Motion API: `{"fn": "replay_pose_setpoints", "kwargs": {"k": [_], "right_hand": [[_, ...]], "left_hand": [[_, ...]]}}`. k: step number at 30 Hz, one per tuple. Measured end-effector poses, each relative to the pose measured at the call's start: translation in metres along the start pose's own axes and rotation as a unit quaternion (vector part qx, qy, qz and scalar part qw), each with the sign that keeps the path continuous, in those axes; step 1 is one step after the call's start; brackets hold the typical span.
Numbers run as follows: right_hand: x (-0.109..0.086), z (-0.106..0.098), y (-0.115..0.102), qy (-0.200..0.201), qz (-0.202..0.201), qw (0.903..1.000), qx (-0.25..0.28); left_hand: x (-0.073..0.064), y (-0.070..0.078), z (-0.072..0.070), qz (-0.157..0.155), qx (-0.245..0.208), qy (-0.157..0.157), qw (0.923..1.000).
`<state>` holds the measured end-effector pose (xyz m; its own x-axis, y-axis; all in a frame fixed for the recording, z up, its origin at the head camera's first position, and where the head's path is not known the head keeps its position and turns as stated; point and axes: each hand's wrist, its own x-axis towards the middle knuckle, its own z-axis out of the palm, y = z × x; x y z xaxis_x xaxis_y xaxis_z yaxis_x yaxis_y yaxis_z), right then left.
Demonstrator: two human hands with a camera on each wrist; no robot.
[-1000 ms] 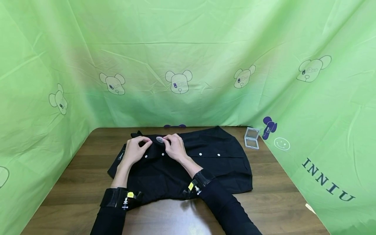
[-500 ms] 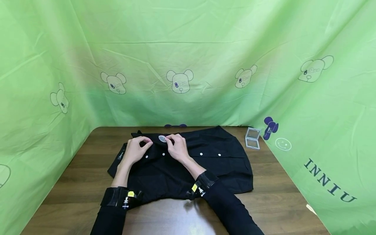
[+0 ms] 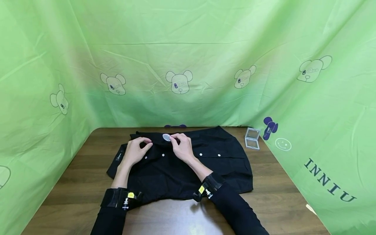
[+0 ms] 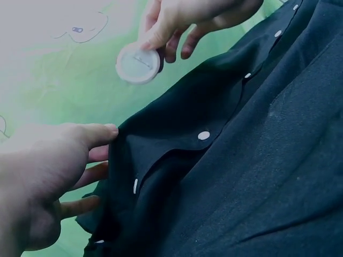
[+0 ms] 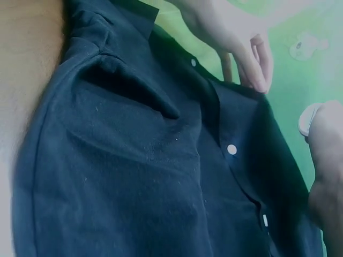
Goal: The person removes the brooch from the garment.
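Observation:
A black shirt (image 3: 220, 173) with white buttons lies across the wooden table. My left hand (image 3: 134, 151) pinches a fold of its front between thumb and fingers, lifting the cloth, as the left wrist view shows. Between the thumb and fingers of my right hand (image 3: 183, 150) is a round pin badge (image 4: 133, 69). Its back, with a thin pin, faces the left wrist camera. The badge is held apart from the raised cloth, to the right of my left hand in the head view. In the right wrist view, my right hand covers most of the badge.
A small transparent hinged case (image 3: 252, 138) stands unfolded at the table's back right. Green printed cloth (image 3: 182, 107) hangs behind the table and along its sides. The wooden tabletop (image 3: 276, 195) shows around the shirt.
My right hand has shifted a little to the right and away from my left hand, carrying the badge. My left hand keeps its grip on the shirt in nearly the same place.

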<state>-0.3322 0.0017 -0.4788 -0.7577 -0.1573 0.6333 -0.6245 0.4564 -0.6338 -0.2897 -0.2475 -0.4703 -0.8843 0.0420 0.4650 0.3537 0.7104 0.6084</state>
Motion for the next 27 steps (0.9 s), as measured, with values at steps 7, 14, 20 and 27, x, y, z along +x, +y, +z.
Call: {"fn": "replay_pose_setpoints", "kwargs": {"k": [7,14,20,27], "right_hand": [[-0.004,-0.010,0.001,0.003,0.001,0.9999,0.015],[-0.007,-0.015,0.004,-0.002,0.011,0.9998,0.018],[-0.009,-0.020,0.006,0.001,0.016,0.9995,0.027],[-0.010,-0.025,0.008,0.009,0.014,0.9993,0.033]], "left_hand": [[-0.001,-0.001,0.005,-0.007,0.019,-0.020,0.9996],[-0.003,0.002,0.006,-0.011,0.037,-0.068,0.9970],[-0.005,0.004,0.010,0.015,0.063,-0.089,0.9939],[-0.007,0.002,0.015,0.026,0.086,-0.122,0.9884]]}}
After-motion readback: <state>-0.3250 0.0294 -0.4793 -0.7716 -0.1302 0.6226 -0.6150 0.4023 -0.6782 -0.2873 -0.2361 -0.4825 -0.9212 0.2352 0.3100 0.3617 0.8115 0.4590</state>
